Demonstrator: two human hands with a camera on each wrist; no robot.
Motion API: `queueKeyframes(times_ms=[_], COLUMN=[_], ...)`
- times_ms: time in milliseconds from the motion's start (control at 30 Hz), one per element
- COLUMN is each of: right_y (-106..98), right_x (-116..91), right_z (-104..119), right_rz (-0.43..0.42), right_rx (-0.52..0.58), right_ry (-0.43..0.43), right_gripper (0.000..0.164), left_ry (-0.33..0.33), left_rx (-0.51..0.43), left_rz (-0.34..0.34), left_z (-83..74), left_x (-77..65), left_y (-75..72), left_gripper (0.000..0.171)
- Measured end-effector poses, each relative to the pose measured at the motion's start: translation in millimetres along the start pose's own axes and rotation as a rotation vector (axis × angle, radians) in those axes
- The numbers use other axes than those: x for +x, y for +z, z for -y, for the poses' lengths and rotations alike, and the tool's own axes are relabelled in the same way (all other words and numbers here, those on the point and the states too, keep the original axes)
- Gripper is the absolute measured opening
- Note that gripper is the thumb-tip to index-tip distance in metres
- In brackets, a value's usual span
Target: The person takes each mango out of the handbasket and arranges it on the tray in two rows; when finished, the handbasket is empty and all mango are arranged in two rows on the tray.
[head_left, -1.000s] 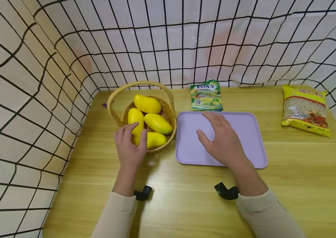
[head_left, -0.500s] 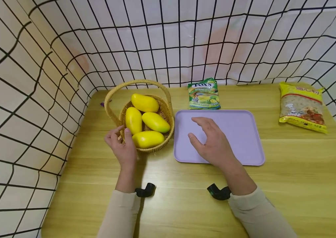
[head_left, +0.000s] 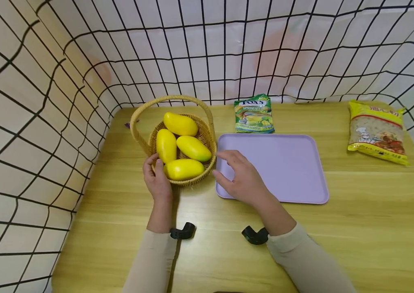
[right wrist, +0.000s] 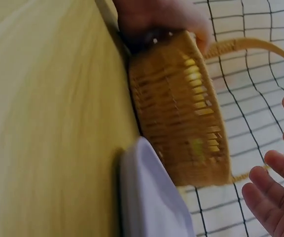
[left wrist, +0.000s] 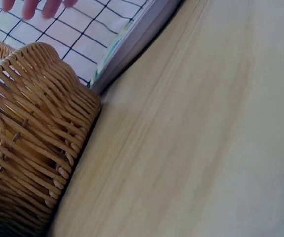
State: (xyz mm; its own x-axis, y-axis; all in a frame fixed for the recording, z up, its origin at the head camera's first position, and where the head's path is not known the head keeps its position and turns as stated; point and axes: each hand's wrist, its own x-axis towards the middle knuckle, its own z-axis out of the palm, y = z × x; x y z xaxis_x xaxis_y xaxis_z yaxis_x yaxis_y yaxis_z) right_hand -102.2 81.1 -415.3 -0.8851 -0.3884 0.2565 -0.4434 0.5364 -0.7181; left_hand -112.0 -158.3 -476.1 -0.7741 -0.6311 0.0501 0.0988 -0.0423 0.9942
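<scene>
While the left hand (head_left: pixel 159 182) holds the basket (left wrist: pixel 36 131) at its near-left rim, fingers curled on it, the right hand (head_left: pixel 242 178) hangs over the tray (head_left: pixel 289 169)'s left end, thumb and fingers apart, just beside the basket's right rim. Basket stands upright on the surface (head_left: pixel 214 244), left of the tray, four mangoes (head_left: pixel 193 148) inside. Green bag (head_left: pixel 253 116) behind the tray, yellow bag (head_left: pixel 377 132) far right.

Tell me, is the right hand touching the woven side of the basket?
Apart. The right wrist view shows it: the grid-lined wall shows through a gap between the right hand and the woven side of the basket.
</scene>
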Motion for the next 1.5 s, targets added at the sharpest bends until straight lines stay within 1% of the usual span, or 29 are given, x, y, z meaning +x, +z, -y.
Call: queueKeyframes(times_ms=[200,367,533,700,867,1100,1500], right_y=[19,31,39,45,50,54,55], right_x=[13,26,39,51,58,61,69], right_z=[9,18,27,33,33,29,31], right_rz=[0.012,0.039,0.086,0.159,0.238,0.261,0.321], right_rx=[0.006,-0.020,-0.092,-0.136,-0.161,-0.178,-0.220], right_ry=[-0.101,-0.133,-0.153,-0.152,-0.130,-0.138,-0.125], right_gripper=[0.048,0.046,0.046,0.047,0.048,0.049,0.055], left_ry=[0.035,0.040,0.026,0.025,0.035,0.047,0.050], left_rx=[-0.001,-0.012,-0.010,0.000,-0.005,0.006,0.025], left_rz=[-0.010,0.000,-0.004,-0.012,-0.015,-0.010,-0.007], left_z=[0.6,1.8,3.0,3.8,4.8,4.2,2.4], left_x=[2.4,3.7,4.3,4.6,3.4,2.4,1.5], left_y=[0.8,1.4,1.1,0.3,-0.1,-0.2,0.1], left_gripper=[0.027,0.028,0.028,0.028,0.028,0.028,0.027])
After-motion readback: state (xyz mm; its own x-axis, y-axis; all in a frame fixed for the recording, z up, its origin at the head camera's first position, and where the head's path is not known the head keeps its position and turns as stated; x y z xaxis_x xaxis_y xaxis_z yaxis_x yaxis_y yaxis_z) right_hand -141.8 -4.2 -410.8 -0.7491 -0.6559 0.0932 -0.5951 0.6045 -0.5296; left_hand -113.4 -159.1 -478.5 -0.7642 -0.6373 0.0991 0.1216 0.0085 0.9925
